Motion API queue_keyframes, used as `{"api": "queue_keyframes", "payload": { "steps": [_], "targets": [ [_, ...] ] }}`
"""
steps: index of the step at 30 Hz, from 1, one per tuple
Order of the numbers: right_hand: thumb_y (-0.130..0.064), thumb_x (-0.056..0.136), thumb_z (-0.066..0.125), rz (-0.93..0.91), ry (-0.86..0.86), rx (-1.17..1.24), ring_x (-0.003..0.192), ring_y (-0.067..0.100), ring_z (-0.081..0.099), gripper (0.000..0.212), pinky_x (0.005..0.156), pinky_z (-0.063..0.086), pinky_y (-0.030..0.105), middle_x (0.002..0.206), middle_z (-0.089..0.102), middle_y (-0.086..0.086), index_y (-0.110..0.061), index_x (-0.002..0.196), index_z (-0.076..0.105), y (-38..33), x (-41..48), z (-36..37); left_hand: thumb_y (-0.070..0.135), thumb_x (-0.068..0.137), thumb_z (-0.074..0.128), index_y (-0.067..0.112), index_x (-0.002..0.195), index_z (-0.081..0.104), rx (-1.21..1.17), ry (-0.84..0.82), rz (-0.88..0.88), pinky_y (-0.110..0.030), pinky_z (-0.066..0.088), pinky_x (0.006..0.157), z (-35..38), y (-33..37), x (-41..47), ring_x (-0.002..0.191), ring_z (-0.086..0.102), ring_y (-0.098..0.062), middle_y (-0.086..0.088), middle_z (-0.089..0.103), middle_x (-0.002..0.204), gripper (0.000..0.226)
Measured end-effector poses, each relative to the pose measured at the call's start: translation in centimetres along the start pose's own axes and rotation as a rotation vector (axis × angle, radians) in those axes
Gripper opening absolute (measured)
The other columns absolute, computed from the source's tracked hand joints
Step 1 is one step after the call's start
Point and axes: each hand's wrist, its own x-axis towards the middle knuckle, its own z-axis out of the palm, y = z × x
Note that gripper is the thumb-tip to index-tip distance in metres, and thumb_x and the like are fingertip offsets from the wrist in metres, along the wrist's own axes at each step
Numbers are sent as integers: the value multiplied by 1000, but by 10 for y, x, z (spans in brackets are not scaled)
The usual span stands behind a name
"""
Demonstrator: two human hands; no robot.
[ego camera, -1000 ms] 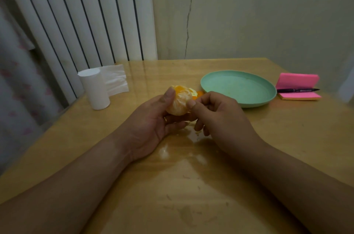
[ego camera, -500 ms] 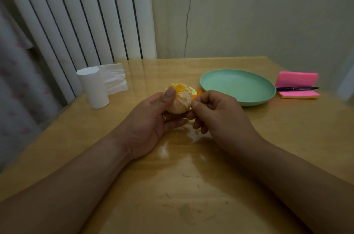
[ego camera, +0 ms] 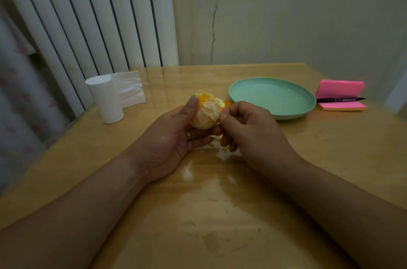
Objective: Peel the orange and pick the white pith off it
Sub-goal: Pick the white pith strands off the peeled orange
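The mostly peeled orange is held up just above the table, a bit in front of the green plate. The left hand cups it from below, thumb curled over the top. The right hand is curled up, thumb and forefinger pinching at the orange's right side; can't tell if there's pith between them. A scrap of peel sits behind. Tissue roll off left, pink sticky notes with a pen far right.

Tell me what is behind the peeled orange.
A bright orange bit, probably peel, peeks out behind the orange, toward the green plate. The orange and the right hand cover the rest, so whether it lies on the table is hidden.
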Motion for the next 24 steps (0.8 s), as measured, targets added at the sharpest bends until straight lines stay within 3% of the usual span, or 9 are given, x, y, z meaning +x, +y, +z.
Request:
{"api": "queue_keyframes", "payload": {
  "steps": [6, 14, 21, 24],
  "targets": [
    [-35, 104, 65, -29, 3, 1, 64, 11, 70, 19, 60, 57, 32, 78, 76, -4, -17, 98, 69, -1, -2, 0, 53, 102, 51, 10, 134, 68, -4, -11, -23, -34, 59, 93, 1, 1, -1, 112, 74, -24, -16, 75, 128, 56],
    [-25, 105, 63, -68, 32, -73, 64, 12, 71, 13, 63, 60, 40, 76, 75, -1, -19, 95, 68, -1, -1, 1, 57, 98, 51, 11, 134, 67, -13, -16, -39, -35, 60, 93, 2, 2, -1, 114, 73, -27, -20, 73, 130, 61],
    [-20, 106, 56, -65, 46, 9, 62, 11, 65, 19, 57, 50, 24, 72, 72, -1, -12, 92, 65, -3, -3, -2, 66, 104, 38, 12, 144, 61, -57, -57, -67, -35, 58, 90, -1, 3, 0, 113, 73, -27, -20, 72, 132, 72],
    [-24, 107, 55, -41, 79, -60, 61, 9, 64, 24, 55, 48, 22, 74, 72, 0, -14, 89, 67, 0, 0, -5, 68, 104, 36, 10, 147, 56, -87, -43, -77, -32, 59, 84, -4, 4, 1, 112, 74, -28, -22, 71, 134, 75]
  ]
}}
